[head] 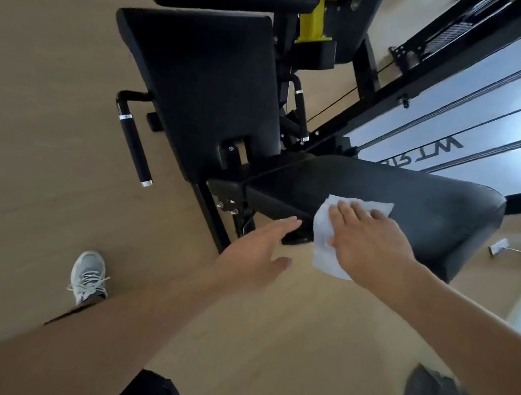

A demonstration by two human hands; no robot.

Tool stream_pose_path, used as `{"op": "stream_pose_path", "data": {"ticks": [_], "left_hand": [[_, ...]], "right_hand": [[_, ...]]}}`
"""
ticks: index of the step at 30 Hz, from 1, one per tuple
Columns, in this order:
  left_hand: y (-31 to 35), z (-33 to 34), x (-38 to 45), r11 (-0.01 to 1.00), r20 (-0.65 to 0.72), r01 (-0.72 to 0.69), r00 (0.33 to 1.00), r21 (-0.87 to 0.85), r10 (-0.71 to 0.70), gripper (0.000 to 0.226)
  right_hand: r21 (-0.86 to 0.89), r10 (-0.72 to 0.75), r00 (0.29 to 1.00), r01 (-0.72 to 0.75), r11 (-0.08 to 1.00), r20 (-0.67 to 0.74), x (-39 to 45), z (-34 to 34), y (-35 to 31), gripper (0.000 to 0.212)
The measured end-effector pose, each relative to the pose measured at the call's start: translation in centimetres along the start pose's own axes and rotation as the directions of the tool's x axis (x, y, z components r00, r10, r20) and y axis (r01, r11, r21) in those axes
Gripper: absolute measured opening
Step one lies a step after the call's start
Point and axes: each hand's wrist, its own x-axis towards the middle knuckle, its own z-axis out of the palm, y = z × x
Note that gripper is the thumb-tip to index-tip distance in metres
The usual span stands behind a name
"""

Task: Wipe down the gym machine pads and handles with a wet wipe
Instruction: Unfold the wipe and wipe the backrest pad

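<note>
The head view is steeply tilted and looks down on a black gym machine standing on a pale wood-grain floor (45,89). The right hand (368,247) lies flat, fingers spread, pressing a white wet wipe (326,240) onto the near end of the seat pad (409,195). The pad is a long, rounded cushion in dark, slightly glossy vinyl. The thin, rectangular wipe is creased, part of it lying on the pad's top and part draping over its edge below the palm. The left hand (260,249) is open, fingers straight and together, thumb out, holding nothing; its fingertips reach the dark underside of the pad's near corner, though contact cannot be judged.

Beyond the seat pad stands a back pad (199,82), a flat, matte black slab with rounded corners. A cylindrical black handle (136,144) with chrome rings and a chrome end cap juts out beside it, and a second handle (301,108) shows on the far side. Yellow metal parts (318,19) sit further up the frame. A grey laced sneaker (88,276) rests on the floor.
</note>
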Motion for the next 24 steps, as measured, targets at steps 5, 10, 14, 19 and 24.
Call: {"op": "stream_pose_path", "data": {"ticks": [5,10,14,19,24], "left_hand": [[0.0,-0.6,3.7,0.98,0.048,-0.11,0.993,0.164,0.104,0.082],[-2.7,-1.2,5.2,0.962,0.031,-0.085,0.996,0.26,0.08,0.086],[-3.3,-1.1,5.7,0.957,0.062,-0.04,0.998,0.286,0.023,0.09],[-2.6,-1.1,7.4,0.956,0.123,-0.128,0.988,0.263,0.098,0.095],[-2.9,0.1,8.3,0.902,0.117,-0.068,0.993,0.426,0.02,0.096]], "right_hand": [[0.159,-0.029,0.997,0.018,0.987,0.071,5.2,0.5,-1.6,0.058],[0.261,-0.068,0.983,0.021,0.965,0.171,8.8,0.6,-2.9,0.069],[0.415,-0.12,0.974,0.03,0.909,0.191,9.9,0.2,-2.4,0.077],[0.502,-0.182,0.956,0.045,0.864,0.228,8.7,0.0,-0.1,0.09],[0.425,-0.238,0.941,0.119,0.897,0.239,10.4,0.3,-1.0,0.069]]}}
